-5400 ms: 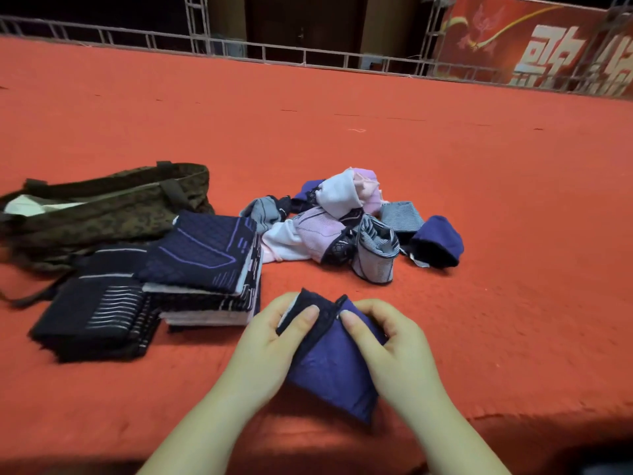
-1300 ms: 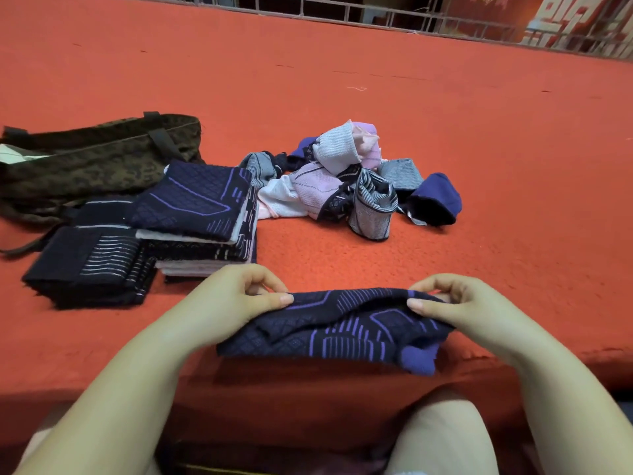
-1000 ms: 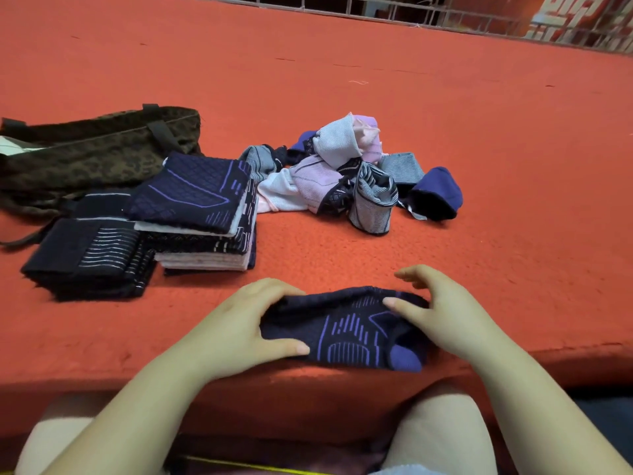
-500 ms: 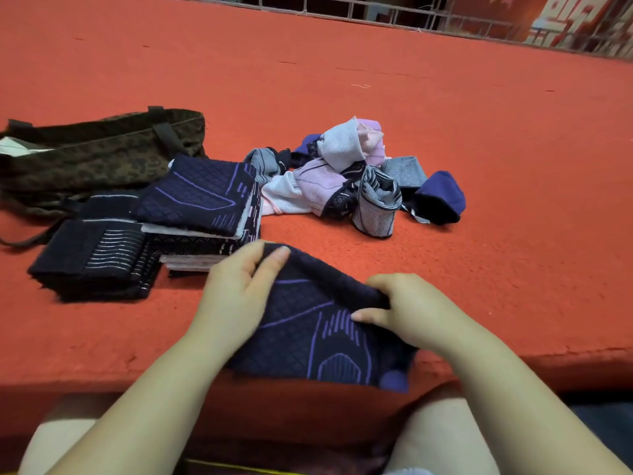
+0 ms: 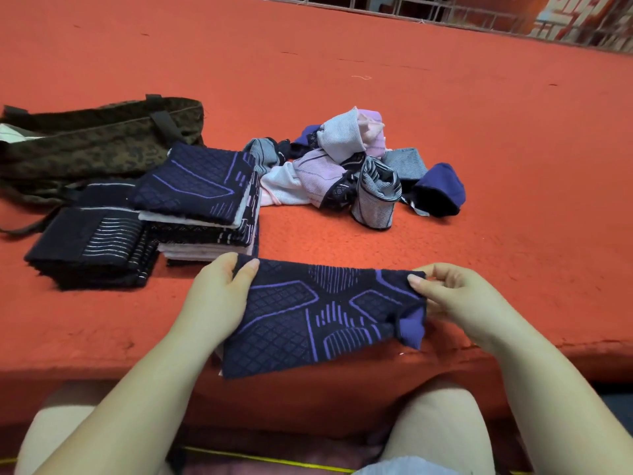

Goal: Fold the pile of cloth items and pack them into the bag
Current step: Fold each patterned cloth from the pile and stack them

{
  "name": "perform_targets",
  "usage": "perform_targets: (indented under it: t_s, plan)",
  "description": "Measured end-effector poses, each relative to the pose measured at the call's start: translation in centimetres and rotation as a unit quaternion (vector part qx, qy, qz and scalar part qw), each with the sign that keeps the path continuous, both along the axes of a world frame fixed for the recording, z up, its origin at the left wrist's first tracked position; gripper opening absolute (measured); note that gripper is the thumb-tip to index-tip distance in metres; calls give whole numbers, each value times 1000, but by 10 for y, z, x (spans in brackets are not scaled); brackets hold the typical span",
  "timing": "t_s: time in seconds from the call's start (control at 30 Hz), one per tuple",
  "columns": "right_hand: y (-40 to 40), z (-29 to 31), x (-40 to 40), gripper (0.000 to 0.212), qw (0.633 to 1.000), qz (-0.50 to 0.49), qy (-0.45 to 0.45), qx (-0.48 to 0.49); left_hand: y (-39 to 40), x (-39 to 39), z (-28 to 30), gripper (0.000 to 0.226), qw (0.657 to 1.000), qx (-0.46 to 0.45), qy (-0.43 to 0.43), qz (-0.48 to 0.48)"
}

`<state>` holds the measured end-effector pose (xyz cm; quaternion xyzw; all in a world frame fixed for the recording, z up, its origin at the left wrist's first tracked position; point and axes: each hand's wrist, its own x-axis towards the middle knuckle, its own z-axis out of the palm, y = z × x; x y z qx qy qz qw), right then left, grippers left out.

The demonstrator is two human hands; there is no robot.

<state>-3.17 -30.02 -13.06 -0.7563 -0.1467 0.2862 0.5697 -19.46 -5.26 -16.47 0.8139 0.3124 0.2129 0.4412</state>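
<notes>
The left hand (image 5: 219, 299) and right hand (image 5: 459, 296) each pinch one end of a dark blue cloth (image 5: 315, 317), stretched flat at the red carpet's (image 5: 479, 166) near edge.

Both forearms were seen bare from the elbow down, with no sleeve reaching into view. The left hand (image 5: 219, 299) and the right hand (image 5: 455, 296) were ungloved, and no ring, watch or bracelet was seen on either. Short, unpainted fingernails were shown. Bare knees were seen at the lower edge, and a strip of pale grey garment (image 5: 407, 467) was visible at the bottom by the right knee.
</notes>
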Motion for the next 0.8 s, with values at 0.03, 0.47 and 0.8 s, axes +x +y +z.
perform_targets:
  t_s: [0.03, 0.47, 0.8]
  plan:
    - [3, -5, 1, 17, 998, -18, -43, -42, -2, 2, -1, 21, 1000, 7, 17, -10]
    - [18, -43, -81, 33, 800, 202, -544, -150, -33, -48, -28, 42, 914, 246, 10, -324]
    - [9, -43, -61, 23, 825, 160, -505, -198, -15, -64, -23, 28, 961, 147, -27, -234]
